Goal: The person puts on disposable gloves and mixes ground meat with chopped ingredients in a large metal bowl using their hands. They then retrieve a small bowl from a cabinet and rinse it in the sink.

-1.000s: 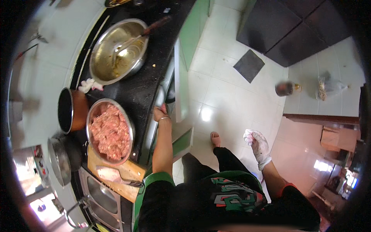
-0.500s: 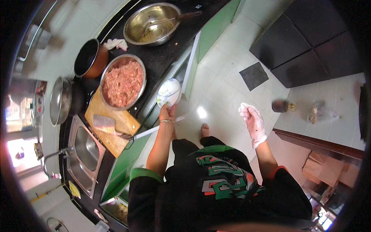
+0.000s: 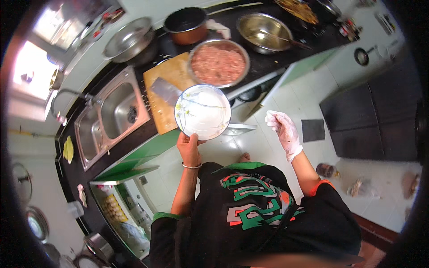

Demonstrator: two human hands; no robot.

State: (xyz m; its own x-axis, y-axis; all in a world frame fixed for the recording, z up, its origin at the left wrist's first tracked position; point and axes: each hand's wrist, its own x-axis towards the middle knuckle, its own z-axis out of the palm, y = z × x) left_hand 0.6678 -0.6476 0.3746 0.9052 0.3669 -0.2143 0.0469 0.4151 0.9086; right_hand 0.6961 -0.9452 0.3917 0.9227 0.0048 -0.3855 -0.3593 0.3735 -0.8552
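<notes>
My left hand [image 3: 189,149] grips the near rim of a white plate [image 3: 202,111] with a thin plant pattern, held up in front of the counter edge. My right hand [image 3: 282,131], in a thin clear glove, hangs open over the floor to the right of the plate and holds nothing. Just beyond the plate stands a round metal bowl of pink minced meat [image 3: 217,63] on the black counter. A wooden cutting board [image 3: 167,91] with a cleaver [image 3: 165,91] on it lies to the left of the bowl.
A steel sink [image 3: 111,118] lies left of the board. Behind are a brown pot [image 3: 185,24], a metal lid [image 3: 127,38] and a steel bowl with a ladle [image 3: 264,32]. Green cabinet fronts sit below the counter. A dark mat [image 3: 313,130] lies on the white tile floor.
The view has swung, so the counter now lies across the top. My left hand has lifted the white plate higher and flatter toward the camera. My gloved right hand stays raised and empty.
</notes>
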